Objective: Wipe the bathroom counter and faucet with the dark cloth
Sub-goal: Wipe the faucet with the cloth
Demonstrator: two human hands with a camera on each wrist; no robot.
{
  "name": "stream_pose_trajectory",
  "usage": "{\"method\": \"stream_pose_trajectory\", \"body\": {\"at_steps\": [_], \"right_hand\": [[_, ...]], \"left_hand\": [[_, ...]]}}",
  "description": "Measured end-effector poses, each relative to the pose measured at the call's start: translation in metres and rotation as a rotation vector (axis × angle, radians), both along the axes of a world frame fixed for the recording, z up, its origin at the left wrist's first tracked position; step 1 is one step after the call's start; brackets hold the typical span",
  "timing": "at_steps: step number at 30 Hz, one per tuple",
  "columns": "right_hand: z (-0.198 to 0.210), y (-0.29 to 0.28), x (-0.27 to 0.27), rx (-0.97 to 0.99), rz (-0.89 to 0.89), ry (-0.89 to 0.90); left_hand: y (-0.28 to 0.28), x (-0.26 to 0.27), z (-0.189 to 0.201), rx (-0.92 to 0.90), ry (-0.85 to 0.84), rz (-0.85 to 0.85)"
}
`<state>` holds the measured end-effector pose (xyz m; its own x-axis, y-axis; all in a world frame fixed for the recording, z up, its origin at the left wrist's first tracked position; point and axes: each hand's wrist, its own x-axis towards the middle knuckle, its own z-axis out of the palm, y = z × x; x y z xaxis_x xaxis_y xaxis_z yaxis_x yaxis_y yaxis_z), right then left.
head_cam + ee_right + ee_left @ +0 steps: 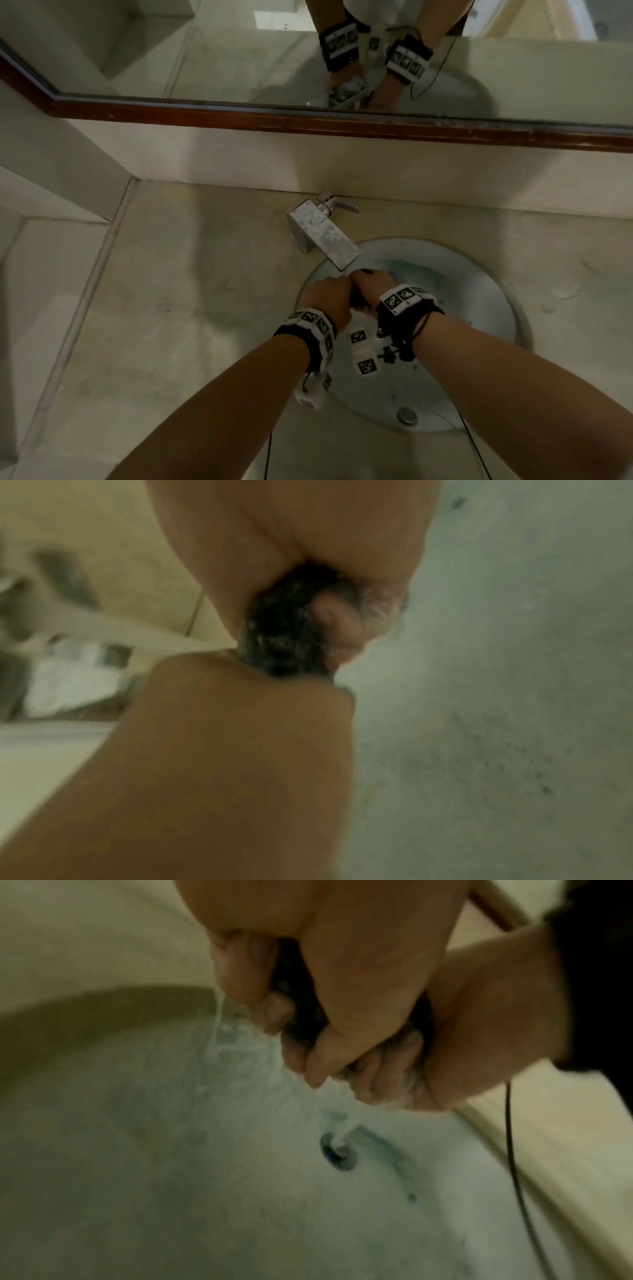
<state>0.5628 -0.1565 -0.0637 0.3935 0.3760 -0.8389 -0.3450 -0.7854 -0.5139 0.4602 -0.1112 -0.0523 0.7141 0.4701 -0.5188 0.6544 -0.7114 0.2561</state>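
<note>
Over the basin (479, 308), both hands (346, 294) clench and wring the dripping dark cloth (301, 1007); counter (171, 291) and spotted faucet (322, 236) likely remain unwiped.

Dark, near-black cloth (358, 298), flecked with pale grey-white suds in both wrist views (301, 1010) (284, 631). Beige, faintly mottled stone surface (191, 281) with thin pale seams. Pale grey-white sink basin (479, 308), streaked blue-green near the far wall and speckled with small dark spots. Silvery steel faucet (322, 233), blotched with whitish patches. Silvery drain plug (407, 415). Reddish-brown wooden mirror frame (308, 120), scuffed pale toward the right end. Black wrist straps (407, 308) edged in white, carrying black-and-white square marker patterns. Thin black cable (514, 1150). Cream wall (239, 157).
</note>
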Motion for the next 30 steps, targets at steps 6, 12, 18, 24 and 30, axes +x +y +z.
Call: {"method": "stream_pose_trajectory", "body": {"at_steps": [6,12,18,24,30], "right_hand": [[0.008,-0.001,-0.003,0.025,0.335,-0.437],[0.021,-0.011,0.006,0.075,0.497,-0.425],[0.024,-0.015,0.019,0.196,0.452,-0.385],[0.023,-0.022,0.035,0.149,0.415,-0.150],[0.029,-0.018,0.039,0.026,0.122,0.200]], "left_hand": [[-0.007,0.005,-0.011,-0.603,-0.096,0.517],[-0.028,-0.007,-0.002,-1.192,-0.211,0.954],[-0.037,-0.005,0.007,-1.505,-0.286,1.024],[-0.032,-0.004,0.010,-1.439,-0.210,0.995],[-0.004,-0.005,0.001,-0.831,-0.248,0.791]]}}
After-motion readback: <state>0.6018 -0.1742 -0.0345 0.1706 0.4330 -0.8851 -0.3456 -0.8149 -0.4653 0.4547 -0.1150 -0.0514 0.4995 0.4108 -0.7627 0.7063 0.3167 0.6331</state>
